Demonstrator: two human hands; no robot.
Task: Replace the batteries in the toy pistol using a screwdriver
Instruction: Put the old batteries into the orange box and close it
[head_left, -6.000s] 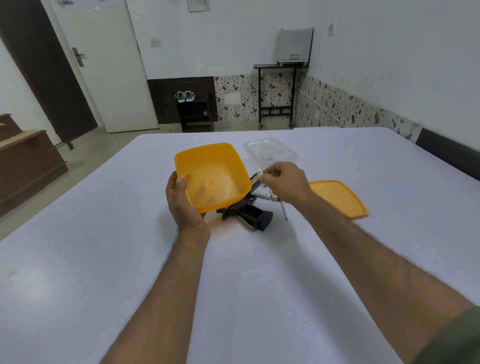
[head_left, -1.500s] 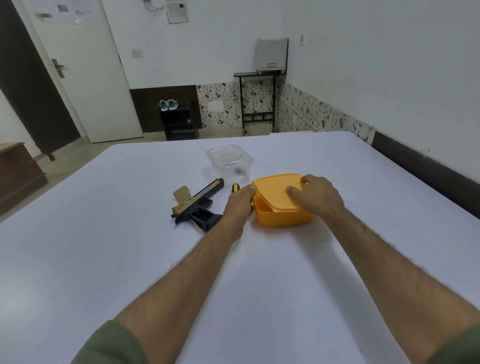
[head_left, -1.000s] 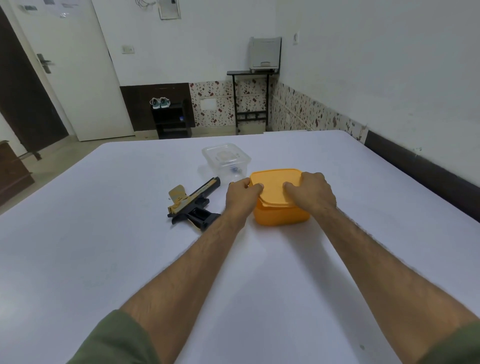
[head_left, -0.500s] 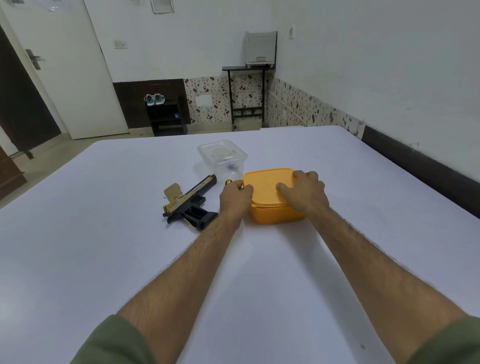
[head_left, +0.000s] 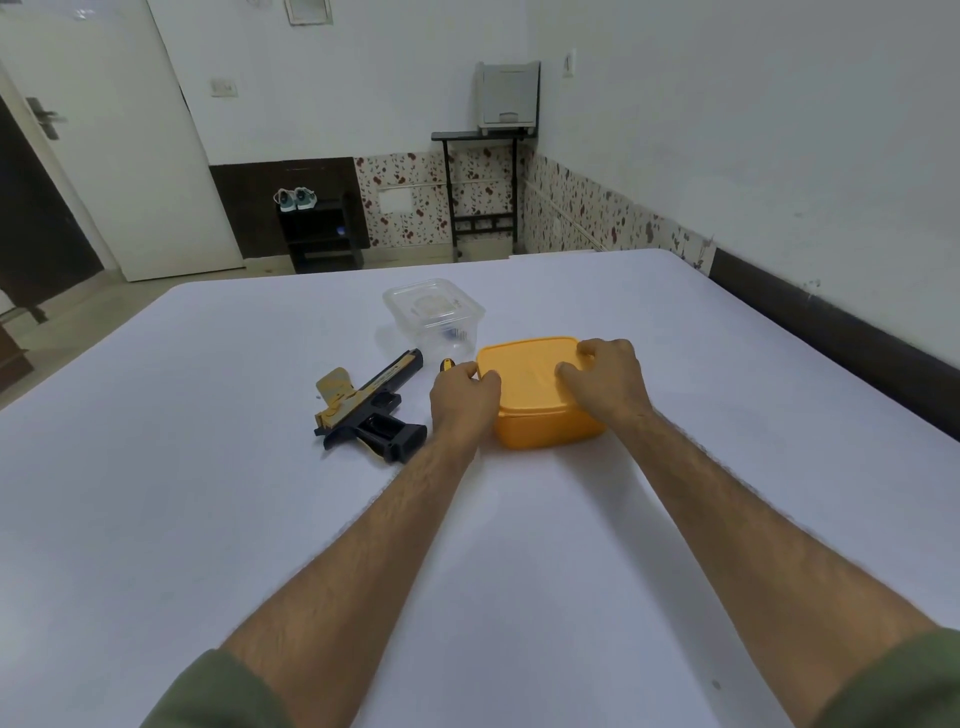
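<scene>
Since six seconds ago, lid now seated on orange container (head_left: 545, 410); both hands pressing it.
My left hand (head_left: 462, 400) and right hand (head_left: 605, 382) curl over the lid edges; toy pistol (head_left: 369, 402), light rigid plastic, lies on desk (head_left: 208, 519) left; grasp by black grip.

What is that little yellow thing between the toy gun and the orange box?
In the head view, a screwdriver, only its yellow-and-black handle showing, lies between the toy pistol and the orange box, behind the left hand.

White door (head_left: 130, 156) far left; shoes (head_left: 295, 199) on dark shelf (head_left: 319, 234); grey box (head_left: 508, 93) on stand (head_left: 480, 187).
</scene>
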